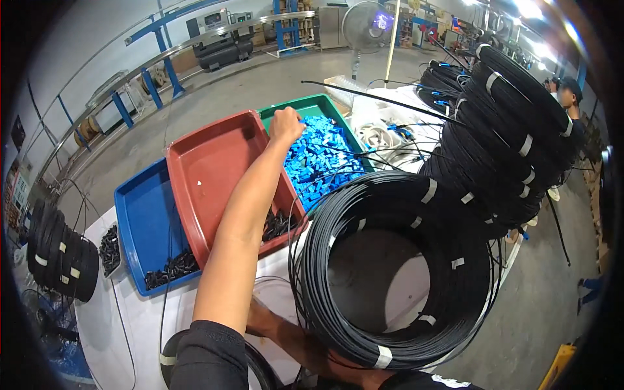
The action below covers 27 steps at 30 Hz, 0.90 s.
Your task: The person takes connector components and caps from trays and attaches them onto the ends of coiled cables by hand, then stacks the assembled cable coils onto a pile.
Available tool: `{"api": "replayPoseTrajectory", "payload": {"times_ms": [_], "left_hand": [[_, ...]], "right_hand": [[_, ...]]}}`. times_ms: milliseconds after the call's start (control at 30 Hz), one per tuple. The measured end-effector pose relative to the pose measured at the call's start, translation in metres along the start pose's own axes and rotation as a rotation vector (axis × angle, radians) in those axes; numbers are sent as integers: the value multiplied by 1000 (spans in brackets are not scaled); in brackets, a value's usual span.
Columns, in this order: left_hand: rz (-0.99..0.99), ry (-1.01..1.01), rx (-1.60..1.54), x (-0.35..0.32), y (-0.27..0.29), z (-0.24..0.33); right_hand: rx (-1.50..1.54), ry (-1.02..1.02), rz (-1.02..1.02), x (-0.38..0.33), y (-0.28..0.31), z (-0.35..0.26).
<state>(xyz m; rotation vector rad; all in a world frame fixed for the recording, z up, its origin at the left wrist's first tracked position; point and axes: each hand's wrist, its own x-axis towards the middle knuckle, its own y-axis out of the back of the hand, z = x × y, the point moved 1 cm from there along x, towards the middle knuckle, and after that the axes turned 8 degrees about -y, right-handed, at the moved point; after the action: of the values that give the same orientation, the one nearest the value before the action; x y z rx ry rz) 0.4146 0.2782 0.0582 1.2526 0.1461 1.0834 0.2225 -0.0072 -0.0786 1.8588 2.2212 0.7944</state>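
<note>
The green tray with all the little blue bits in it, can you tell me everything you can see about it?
The green tray looks like smooth plastic, rectangular with a raised rim. It lies flat on the white table, right of the red tray, their edges meeting. It is heaped with small blue plastic pieces. Thin black cables trail across the heap. The left hand reaches into its far end, closed on the blue pieces.
</note>
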Motion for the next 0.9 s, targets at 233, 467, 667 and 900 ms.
{"api": "replayPoseTrajectory", "payload": {"times_ms": [233, 467, 667, 900], "left_hand": [[-168, 17, -547, -20, 56, -13], [58, -41, -917, -177, 192, -40], [155, 9, -1221, -347, 260, -74], [299, -113, -1240, -460, 278, -110]], "right_hand": [[-247, 210, -61, 7, 4, -39], [-281, 229, 33, 17, -8, -33], [-41, 321, 138, 11, -2, -45], [94, 320, 182, 18, 4, -91]]}}
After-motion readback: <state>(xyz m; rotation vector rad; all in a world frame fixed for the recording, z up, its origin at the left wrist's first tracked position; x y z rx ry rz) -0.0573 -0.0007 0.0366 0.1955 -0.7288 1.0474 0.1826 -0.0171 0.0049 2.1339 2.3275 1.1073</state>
